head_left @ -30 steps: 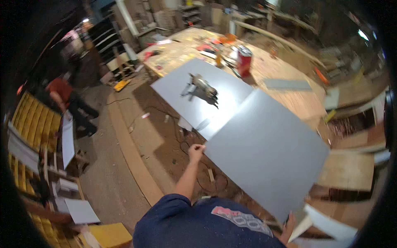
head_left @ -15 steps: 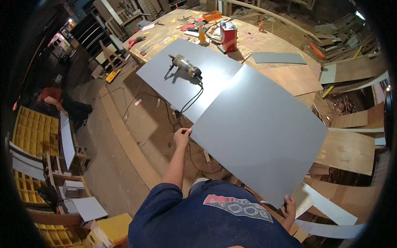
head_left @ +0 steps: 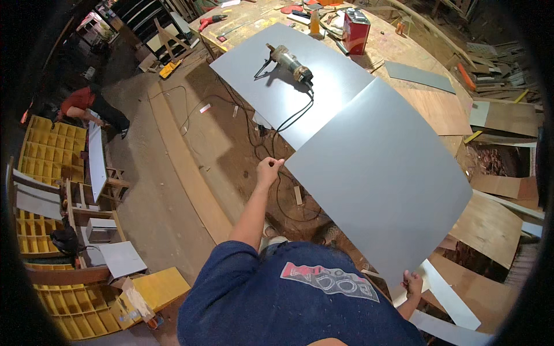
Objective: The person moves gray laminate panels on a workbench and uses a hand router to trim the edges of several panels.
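Observation:
My left hand (head_left: 269,169) pinches the left corner of a large grey sheet (head_left: 381,179) between thumb and fingertips. Lower right, my right hand (head_left: 412,284) grips the near right corner of that sheet. Beyond it, a second grey sheet (head_left: 242,69) lies on the wooden workbench (head_left: 421,55), partly under or against the sheet I hold; which overlaps I cannot tell exactly. On that far sheet rests a metal-bodied power tool (head_left: 291,64) with a black cord looping down past my left hand toward the floor.
A co-worker (head_left: 89,104) bends over a white board (head_left: 97,161) at left, beside yellow gridded frames (head_left: 52,144). Cords and a long plank (head_left: 182,161) lie on the floor. A red can (head_left: 355,34) stands on the bench. Offcut boards (head_left: 485,225) fill the right side.
The bench and both sheets appear higher in the picture, as my view has shifted. Both hands stay on the held sheet; my left hand appears higher. The co-worker has moved slightly while bending.

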`<state>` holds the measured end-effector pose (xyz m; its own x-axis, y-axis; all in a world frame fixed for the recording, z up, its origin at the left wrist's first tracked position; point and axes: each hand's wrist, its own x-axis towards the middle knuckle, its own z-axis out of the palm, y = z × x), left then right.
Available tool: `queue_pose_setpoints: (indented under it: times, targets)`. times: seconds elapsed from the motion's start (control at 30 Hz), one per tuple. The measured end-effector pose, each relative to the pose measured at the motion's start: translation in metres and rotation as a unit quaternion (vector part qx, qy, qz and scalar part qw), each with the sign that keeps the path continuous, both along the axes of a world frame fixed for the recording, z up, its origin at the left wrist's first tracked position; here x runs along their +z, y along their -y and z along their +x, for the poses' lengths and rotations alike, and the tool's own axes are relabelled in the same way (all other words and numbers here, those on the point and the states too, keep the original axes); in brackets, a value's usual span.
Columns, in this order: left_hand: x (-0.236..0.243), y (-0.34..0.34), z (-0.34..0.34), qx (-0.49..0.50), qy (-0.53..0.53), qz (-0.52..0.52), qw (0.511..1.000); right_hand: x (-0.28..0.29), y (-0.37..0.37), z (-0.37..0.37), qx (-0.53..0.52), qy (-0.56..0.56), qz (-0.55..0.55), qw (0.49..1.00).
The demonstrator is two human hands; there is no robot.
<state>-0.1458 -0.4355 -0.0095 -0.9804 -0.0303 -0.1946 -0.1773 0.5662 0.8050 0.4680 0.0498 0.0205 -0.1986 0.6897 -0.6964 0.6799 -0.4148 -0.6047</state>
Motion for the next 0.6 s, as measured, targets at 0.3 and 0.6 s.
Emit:
queue_pose_setpoints:
  times: [0.3,0.6]
  targets:
    - [-0.123,0.242,0.086,-0.177,0.219,-0.191,0.940,-0.034,0.112,-0.114,0.088,0.207,0.494,0.840]
    - [-0.192,0.536,0.195,-0.153,0.335,-0.201,0.908,-0.043,0.339,-0.463,0.320,0.191,0.531,0.761]
